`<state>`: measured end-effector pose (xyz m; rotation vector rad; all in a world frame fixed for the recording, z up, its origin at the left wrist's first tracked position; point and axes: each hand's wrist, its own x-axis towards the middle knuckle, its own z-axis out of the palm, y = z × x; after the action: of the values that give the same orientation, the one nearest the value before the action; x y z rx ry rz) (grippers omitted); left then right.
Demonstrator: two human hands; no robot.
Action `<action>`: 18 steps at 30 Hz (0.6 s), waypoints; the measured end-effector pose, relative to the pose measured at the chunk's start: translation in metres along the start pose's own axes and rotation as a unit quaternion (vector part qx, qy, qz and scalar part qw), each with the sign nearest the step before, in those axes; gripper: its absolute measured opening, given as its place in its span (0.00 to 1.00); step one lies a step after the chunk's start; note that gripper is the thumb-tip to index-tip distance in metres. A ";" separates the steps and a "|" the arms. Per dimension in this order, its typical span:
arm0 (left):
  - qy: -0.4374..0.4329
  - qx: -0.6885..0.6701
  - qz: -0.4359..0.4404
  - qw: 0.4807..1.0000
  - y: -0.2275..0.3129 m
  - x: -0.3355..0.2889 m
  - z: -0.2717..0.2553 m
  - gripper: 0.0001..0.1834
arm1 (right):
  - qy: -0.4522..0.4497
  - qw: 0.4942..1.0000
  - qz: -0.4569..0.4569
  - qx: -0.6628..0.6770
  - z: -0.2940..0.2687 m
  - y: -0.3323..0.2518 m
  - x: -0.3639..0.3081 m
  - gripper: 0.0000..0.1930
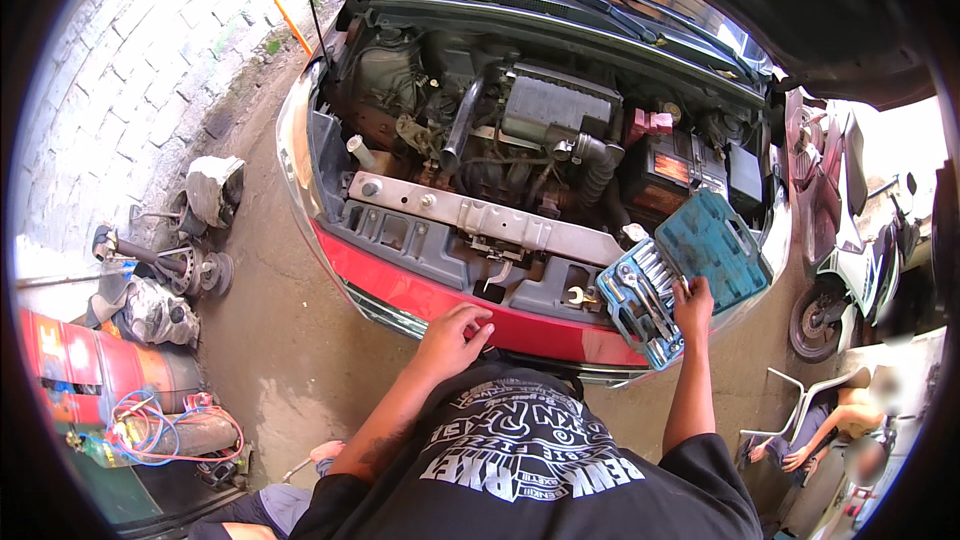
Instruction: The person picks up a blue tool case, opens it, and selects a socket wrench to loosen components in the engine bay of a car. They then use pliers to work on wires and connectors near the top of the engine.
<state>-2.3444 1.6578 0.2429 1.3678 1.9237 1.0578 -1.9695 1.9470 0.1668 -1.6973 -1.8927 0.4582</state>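
Note:
My right hand (693, 306) reaches into a blue socket set case (634, 327) that lies open at the right front of the engine bay. Its fingers are pinched at the row of sockets, and what they hold is hidden. A ratchet (632, 280) and several silver sockets (655, 268) sit in the case. The teal lid (712, 248) is folded back toward the battery. Above the red front panel (400, 285) hangs my left hand (455, 340), holding nothing, with loosely bent fingers and the thumb apart. A wrench (580, 296) rests on the black front trim, left of the case.
The engine (560, 105) and battery (675, 170) lie beyond the metal crossbar (480, 212). A raised hood (850, 20) overhangs the right. Red cylinders (100, 370), hoses and a strut (150, 255) stand at left. Motorcycles (840, 280) and people (840, 420) are at right.

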 end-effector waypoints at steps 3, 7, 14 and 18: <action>-0.011 0.013 0.038 0.999 0.014 0.004 0.006 0.16 | -0.087 0.991 -0.003 0.103 -0.009 -0.052 -0.022 0.21; -0.071 0.028 0.105 0.992 0.032 0.015 0.030 0.22 | -0.237 0.955 -0.070 0.164 0.006 -0.144 -0.094 0.20; -0.229 -0.008 -0.041 0.973 0.038 0.013 0.027 0.14 | -0.393 0.853 -0.079 0.334 0.007 -0.205 -0.142 0.12; -0.238 -0.010 -0.062 0.969 0.040 0.006 0.013 0.16 | -0.419 0.850 -0.136 0.288 -0.007 -0.186 -0.133 0.12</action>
<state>-2.3157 1.6738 0.2701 1.3244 1.6102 0.6137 -2.1063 1.7891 0.2589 -0.8372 -2.1640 1.6564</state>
